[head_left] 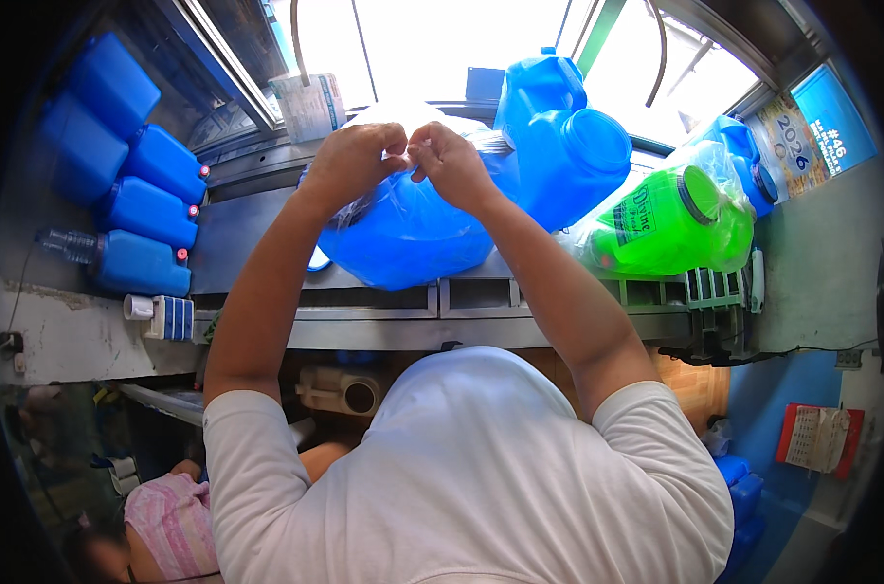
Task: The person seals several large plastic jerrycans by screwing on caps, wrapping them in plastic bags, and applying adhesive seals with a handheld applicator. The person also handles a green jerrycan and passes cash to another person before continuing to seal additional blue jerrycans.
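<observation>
A large blue water container [413, 238] wrapped in a clear plastic bag [493, 142] lies on the metal counter in front of me. Above it my left hand [356, 162] and my right hand [449, 164] meet, nearly touching. Both are closed in a pinch on thin gathered plastic of the bag. What exactly lies between the fingertips is too small to make out. Just right of my right hand stand a blue jug [539, 92] and a wide-mouthed blue container [568, 170].
A green container [646, 224] in clear plastic sits at the right of the counter [237, 238]. Blue jugs [145, 209] are stacked at the left. A window [422, 49] lies beyond. Another person in pink [174, 521] is at lower left. A calendar [819, 438] hangs at right.
</observation>
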`<move>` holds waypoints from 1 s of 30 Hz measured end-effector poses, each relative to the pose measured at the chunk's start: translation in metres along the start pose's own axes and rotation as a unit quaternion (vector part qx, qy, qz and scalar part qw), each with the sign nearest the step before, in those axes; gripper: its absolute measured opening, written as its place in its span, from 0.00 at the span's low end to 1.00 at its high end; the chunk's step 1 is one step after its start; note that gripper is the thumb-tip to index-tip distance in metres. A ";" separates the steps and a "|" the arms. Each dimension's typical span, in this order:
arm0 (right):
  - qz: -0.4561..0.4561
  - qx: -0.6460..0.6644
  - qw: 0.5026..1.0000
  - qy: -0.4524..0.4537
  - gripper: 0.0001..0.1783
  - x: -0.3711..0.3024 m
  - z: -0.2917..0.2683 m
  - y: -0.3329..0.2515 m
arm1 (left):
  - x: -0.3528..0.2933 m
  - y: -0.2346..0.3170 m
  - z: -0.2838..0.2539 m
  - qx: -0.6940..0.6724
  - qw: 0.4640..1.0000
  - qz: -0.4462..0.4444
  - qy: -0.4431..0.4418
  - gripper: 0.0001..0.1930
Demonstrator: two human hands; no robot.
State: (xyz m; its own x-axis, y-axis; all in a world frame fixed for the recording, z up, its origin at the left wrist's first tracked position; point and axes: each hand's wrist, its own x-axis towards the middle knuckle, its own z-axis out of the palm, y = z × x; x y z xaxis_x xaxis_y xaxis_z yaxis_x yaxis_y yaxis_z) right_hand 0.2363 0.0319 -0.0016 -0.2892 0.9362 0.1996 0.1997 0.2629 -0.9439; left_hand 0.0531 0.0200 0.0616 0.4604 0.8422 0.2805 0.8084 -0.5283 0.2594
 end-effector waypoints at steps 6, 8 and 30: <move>0.049 0.094 0.994 -0.026 0.23 0.010 -0.006 0.000 | -0.009 0.002 0.009 0.067 0.992 0.061 0.093 0.07; 0.003 0.044 0.998 -0.053 0.25 0.007 -0.008 0.000 | -0.011 0.003 0.011 0.086 0.993 0.037 0.066 0.07; -0.155 -0.391 0.906 0.048 0.14 -0.023 -0.036 -0.006 | 0.013 -0.051 0.009 -0.299 0.928 -0.213 -0.066 0.13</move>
State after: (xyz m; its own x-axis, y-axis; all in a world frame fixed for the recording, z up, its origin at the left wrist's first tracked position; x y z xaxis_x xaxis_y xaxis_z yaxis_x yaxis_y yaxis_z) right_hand 0.2754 0.0172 0.0091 -0.3698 0.7957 0.4797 0.7362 0.5659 -0.3712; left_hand 0.0209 0.0591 0.0438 0.2192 0.9731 -0.0706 0.5971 -0.0766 0.7985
